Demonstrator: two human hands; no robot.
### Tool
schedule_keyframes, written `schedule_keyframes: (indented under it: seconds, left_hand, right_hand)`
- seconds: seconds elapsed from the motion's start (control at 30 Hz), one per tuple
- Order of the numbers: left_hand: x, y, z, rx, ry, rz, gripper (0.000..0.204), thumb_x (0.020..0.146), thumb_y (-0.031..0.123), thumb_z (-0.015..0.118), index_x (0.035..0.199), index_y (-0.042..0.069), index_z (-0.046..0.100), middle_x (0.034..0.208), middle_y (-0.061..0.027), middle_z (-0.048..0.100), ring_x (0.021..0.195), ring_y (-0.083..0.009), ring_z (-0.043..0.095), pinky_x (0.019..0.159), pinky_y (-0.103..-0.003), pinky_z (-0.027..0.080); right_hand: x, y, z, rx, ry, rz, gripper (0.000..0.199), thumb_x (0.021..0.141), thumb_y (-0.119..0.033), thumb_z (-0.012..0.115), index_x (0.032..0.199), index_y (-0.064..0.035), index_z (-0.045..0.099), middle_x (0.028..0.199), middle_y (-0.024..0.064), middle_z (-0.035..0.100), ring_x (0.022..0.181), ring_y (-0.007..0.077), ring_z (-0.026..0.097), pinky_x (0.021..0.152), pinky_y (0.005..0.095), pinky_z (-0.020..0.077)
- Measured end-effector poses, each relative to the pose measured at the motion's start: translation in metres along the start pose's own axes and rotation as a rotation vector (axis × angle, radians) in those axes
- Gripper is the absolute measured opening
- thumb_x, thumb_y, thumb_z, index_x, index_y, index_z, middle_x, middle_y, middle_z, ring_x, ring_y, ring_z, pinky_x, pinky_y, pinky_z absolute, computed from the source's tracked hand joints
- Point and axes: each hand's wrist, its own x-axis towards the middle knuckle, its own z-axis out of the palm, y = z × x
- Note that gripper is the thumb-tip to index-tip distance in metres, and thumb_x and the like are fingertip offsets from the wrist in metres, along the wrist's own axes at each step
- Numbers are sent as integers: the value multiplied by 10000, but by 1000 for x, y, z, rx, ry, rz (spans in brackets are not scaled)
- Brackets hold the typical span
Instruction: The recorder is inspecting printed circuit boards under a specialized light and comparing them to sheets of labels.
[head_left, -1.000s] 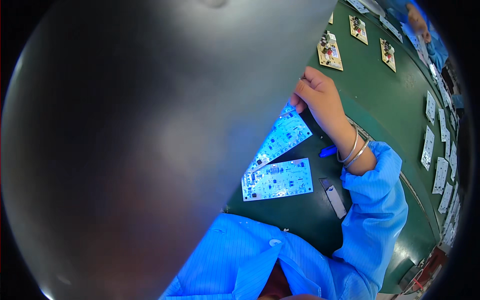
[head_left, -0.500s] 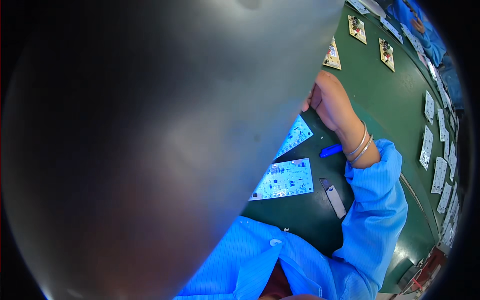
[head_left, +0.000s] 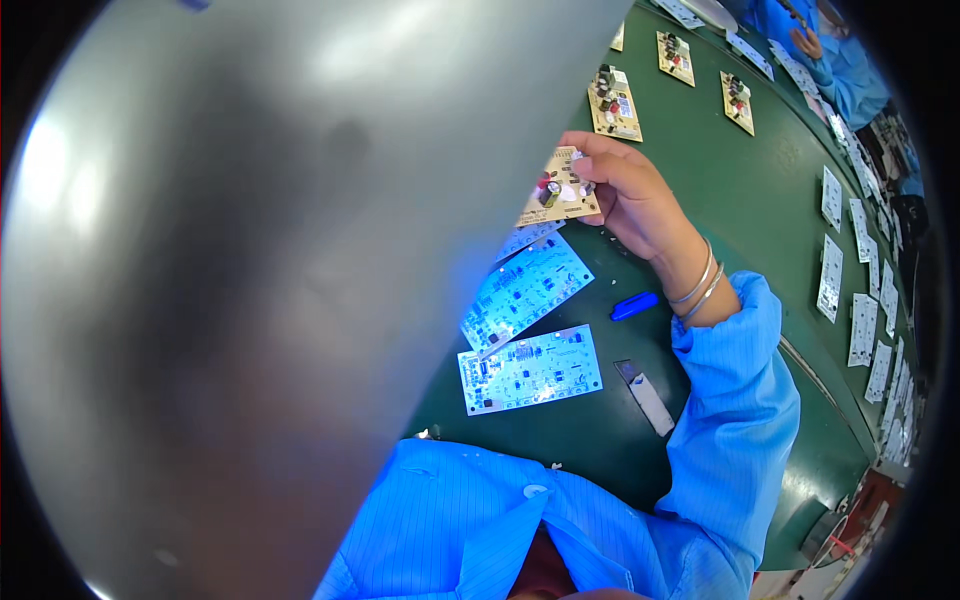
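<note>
My right hand (head_left: 630, 195) is closed on the right edge of a tan circuit board (head_left: 562, 205) carrying upright parts, among them a capacitor and a red component. The left part of that board disappears behind a large blurred grey surface (head_left: 300, 250). My left hand is not visible. Below the held board lie white circuit boards lit blue: one tilted (head_left: 530, 290), one nearly level (head_left: 530, 370) and a partly covered one higher up. Close to my right wrist are a blue pen cap (head_left: 634, 306) and a small flat blade-like tool (head_left: 648, 400) with a pale wrapped part.
More tan boards (head_left: 614, 105) lie farther off on the green table (head_left: 720, 200). White boards (head_left: 830, 278) line its curved right side in rows. At the far right, a person in blue (head_left: 845, 80) sits with a hand raised. The grey surface blocks the left half.
My right hand has come out from behind the grey surface, and the tan board in its fingers now shows. The view has shifted, uncovering more of the white boards.
</note>
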Motion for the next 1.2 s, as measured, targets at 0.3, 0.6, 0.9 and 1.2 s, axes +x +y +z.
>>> schedule_keyframes:
  seconds: [0.3, 0.6, 0.9, 1.2]
  left_hand:
    - [-3, 24, -19, -31, -20, -86, 599, 874, 491, 311, 1107, -39, 464, 885, -128, 576, 684, -161, 525, 617, -282, 433]
    - [0, -13, -50, -169, 21, -11, 559, 882, 481, 289, 1109, 3, 469, 821, -100, 562, 607, -138, 467, 544, -258, 375]
    - [4, -28, -49, -88, 74, 54, 403, 909, 372, 295, 915, 25, 501, 511, -38, 438, 477, -137, 419, 500, -257, 355]
    - [2, 0, -44, -14, 69, 60, 433, 906, 399, 292, 909, 22, 504, 597, -70, 499, 538, -159, 471, 545, -269, 387]
  right_hand:
    - [16, 14, 2, 184, -52, 43, 277, 818, -105, 448, 1052, 39, 482, 850, 75, 575, 631, 82, 530, 473, 197, 394]
    - [35, 22, 15, 281, 40, 62, 288, 816, -96, 463, 1071, 37, 466, 936, 112, 564, 782, 130, 556, 570, 248, 441]
    - [-16, 6, -70, -47, 606, -337, 273, 817, -86, 470, 1063, 26, 427, 837, 87, 539, 642, 130, 508, 564, 268, 439]
    - [-32, -3, -92, -262, 728, -242, 270, 822, -78, 481, 1059, 44, 438, 879, 102, 561, 721, 138, 559, 635, 244, 468]
